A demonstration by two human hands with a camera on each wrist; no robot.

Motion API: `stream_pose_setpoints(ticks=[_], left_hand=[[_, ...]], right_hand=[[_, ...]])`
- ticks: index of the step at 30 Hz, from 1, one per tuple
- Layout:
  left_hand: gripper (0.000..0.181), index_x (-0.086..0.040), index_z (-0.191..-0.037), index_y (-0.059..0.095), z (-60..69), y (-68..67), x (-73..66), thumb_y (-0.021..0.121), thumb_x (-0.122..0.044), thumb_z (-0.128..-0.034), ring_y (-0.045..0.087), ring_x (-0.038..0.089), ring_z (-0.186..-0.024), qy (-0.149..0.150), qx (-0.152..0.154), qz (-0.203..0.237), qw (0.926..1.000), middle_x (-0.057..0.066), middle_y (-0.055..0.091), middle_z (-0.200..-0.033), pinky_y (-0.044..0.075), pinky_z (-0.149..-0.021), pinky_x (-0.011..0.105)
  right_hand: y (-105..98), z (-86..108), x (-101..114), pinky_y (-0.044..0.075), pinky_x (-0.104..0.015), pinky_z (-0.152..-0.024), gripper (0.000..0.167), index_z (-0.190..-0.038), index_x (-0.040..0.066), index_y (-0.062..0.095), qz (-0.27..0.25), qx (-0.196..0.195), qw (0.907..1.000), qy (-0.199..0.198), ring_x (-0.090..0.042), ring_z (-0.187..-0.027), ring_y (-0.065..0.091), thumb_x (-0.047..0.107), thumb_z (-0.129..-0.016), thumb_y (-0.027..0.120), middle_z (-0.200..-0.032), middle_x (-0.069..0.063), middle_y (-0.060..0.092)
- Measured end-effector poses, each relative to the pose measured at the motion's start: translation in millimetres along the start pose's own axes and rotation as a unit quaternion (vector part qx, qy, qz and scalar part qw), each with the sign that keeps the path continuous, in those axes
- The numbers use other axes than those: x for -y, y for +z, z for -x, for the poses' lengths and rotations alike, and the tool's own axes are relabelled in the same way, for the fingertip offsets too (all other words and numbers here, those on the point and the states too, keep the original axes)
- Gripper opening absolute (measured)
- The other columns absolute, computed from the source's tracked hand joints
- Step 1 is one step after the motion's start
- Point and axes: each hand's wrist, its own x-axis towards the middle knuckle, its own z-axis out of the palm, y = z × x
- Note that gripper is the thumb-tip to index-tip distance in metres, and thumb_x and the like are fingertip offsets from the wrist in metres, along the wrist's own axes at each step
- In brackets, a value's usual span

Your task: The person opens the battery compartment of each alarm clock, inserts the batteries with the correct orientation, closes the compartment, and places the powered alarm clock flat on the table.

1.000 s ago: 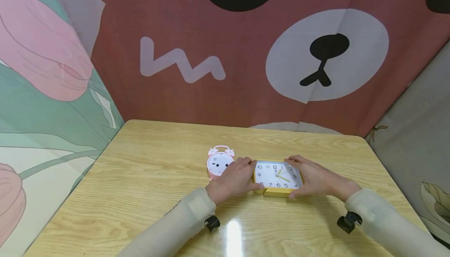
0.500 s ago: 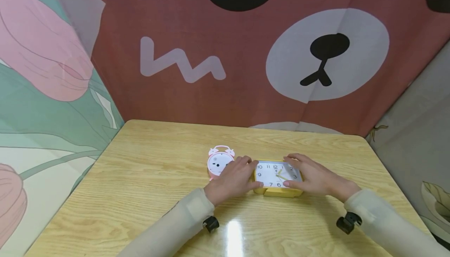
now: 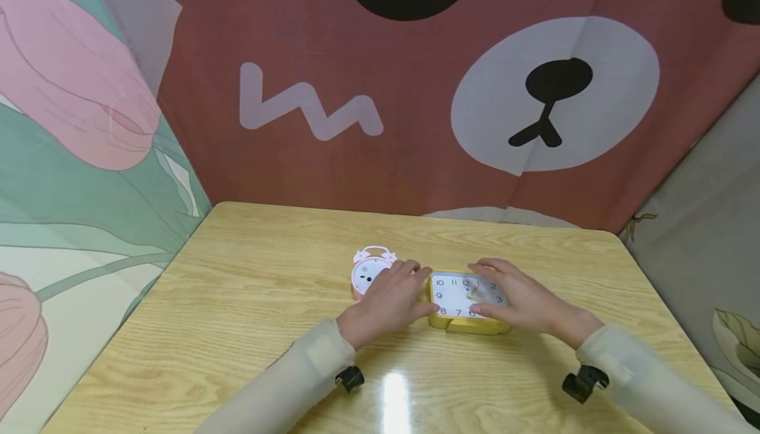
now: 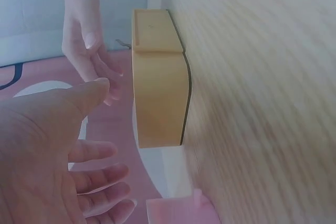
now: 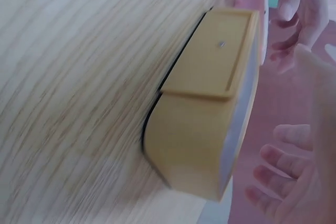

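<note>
A yellow rectangular clock [image 3: 454,299] lies face up on the table, its white numbered dial toward me. My left hand [image 3: 392,299] hovers at its left edge, fingers loosely spread. Over the dial's right part is my right hand [image 3: 519,299], hiding some of the numbers. Both wrist views show a gap between the hands and the clock's yellow side [image 4: 160,98], and neither hand holds anything. Behind the left hand, a pink twin-bell alarm clock [image 3: 365,276] with a white face is partly covered; a piece of this pink clock [image 5: 252,1] shows in the right wrist view.
The wooden table [image 3: 267,276] ends at a back edge in front of a reddish-brown bear-print cloth [image 3: 297,170]. Floral cloth [image 3: 107,203] hangs along the left side, and a pale cloth [image 3: 706,210] along the right. A bright reflection [image 3: 396,398] lies near the front.
The right hand has let go of the yellow clock's right edge and shifted left over the dial. The left hand has drawn slightly left from the clock. The clock has stayed in place.
</note>
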Motion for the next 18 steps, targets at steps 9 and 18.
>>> stream_pose_setpoints(ticks=[9,18], left_hand=[[0.070,-0.014,-0.146,0.054,3.5,-6.5,7.9,0.067,-0.057,-0.0922,0.058,0.024,-0.121,-0.014,0.008,0.020,0.9997,0.008,0.060,-0.138,0.053,-0.096,0.039],[0.070,-0.015,-0.145,0.055,7.3,-10.8,19.0,0.067,-0.058,-0.0916,0.058,0.025,-0.120,-0.017,-0.009,0.011,0.9998,0.008,0.061,-0.133,0.053,-0.093,0.041]], right_hand=[[1.3,-4.6,16.1,0.048,-0.056,-0.104,0.074,-0.146,0.009,0.053,-0.003,-0.013,0.9995,-0.028,-0.034,-0.133,0.052,0.054,-0.090,0.070,-0.147,-0.016,0.052],[2.4,-12.0,29.9,0.043,-0.058,-0.108,0.075,-0.148,0.012,0.052,0.001,-0.009,0.9994,-0.035,-0.035,-0.135,0.050,0.057,-0.091,0.068,-0.148,-0.013,0.052]])
